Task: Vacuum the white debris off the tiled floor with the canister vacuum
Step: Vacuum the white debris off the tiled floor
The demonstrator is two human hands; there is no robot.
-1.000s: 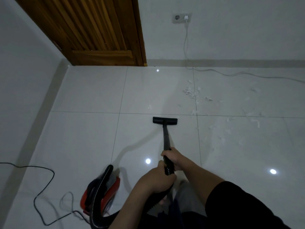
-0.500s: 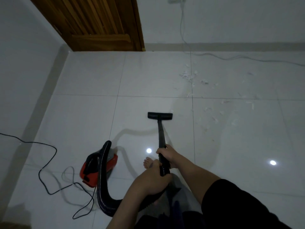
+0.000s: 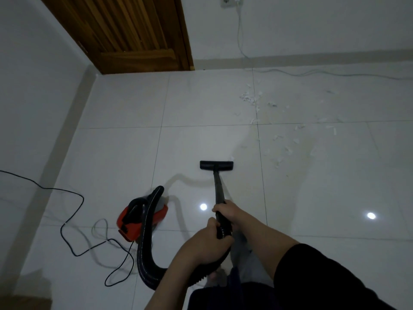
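1. Both hands are gripping the wand [image 3: 220, 193]: right hand [image 3: 225, 211] curling round it farther along, left hand [image 3: 206, 245] clamping nearer the body where the ribbed hose [image 3: 147, 249] is joining.
2. Nozzle [image 3: 216, 165] is sitting flat on the floor [image 3: 125, 157], square to the person, at mid-scene.
3. Debris [image 3: 279, 133] is lying far and right of the nozzle, scattered over 2 or more tiles; 1 scrap is sitting just beside the nozzle's far right corner. Densest patch is sitting far, close to a tile joint.
4. Judgement: the step in hand is sweeping the nozzle out to the right. Doing it well likely means keeping the head flat and moving in slow, overlapping passes, since light scraps may be scooting ahead of a fast push.
5. Canister [image 3: 138, 218] is resting near left, hose looping between it and the hands.
6. Black cord [image 3: 71, 222] is trailing near left; a grey cable [image 3: 324, 74] is running along the far wall, just beyond the debris, a snag risk on long strokes.
7. Open tile is lying right and near right. Door [image 3: 134, 34] is standing far left, well apart.
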